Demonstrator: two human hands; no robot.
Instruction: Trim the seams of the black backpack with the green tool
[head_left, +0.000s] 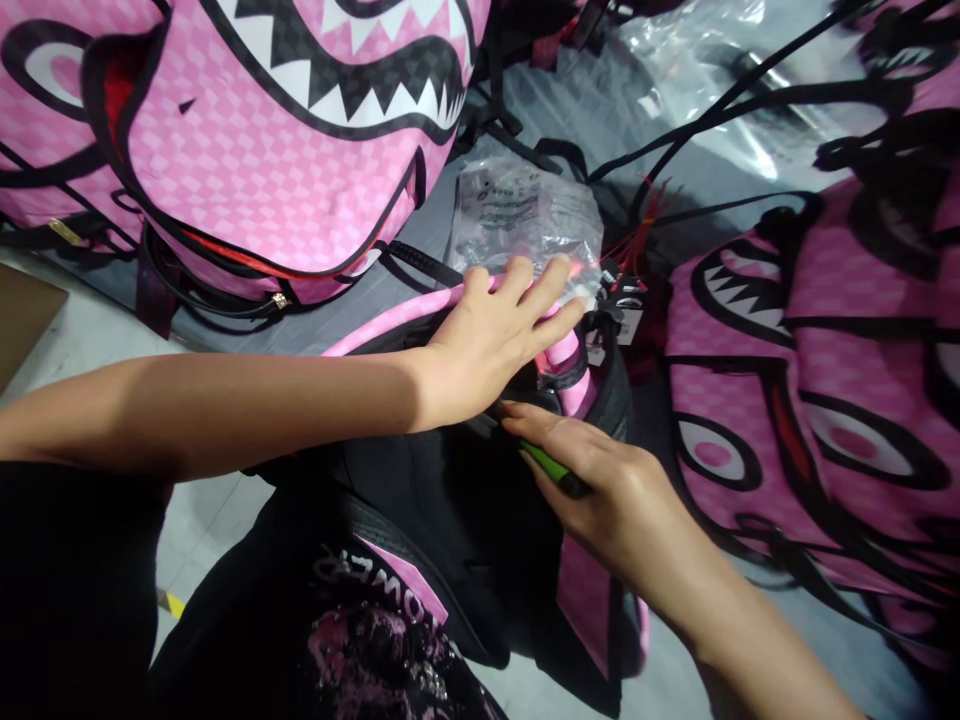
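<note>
On the black backpack (pixel 450 500), left hand (pixel 487 335) lies flat and wide at its pink edge (pixel 390 318); right hand (pixel 600 480) holds a green pen (pixel 551 468).

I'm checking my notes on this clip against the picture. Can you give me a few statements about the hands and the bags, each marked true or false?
1. The left hand lies flat on the backpack in front of the person. True.
2. The right hand is empty. False: it holds a green tool.
3. A clear plastic bag lies just beyond the left fingertips. True.
4. The backpacks around are blue. False: the pink backpack at upper left and the one at right are pink with a toothy mouth print.
5. The two hands are far apart. False: they are close together on the backpack.
</note>
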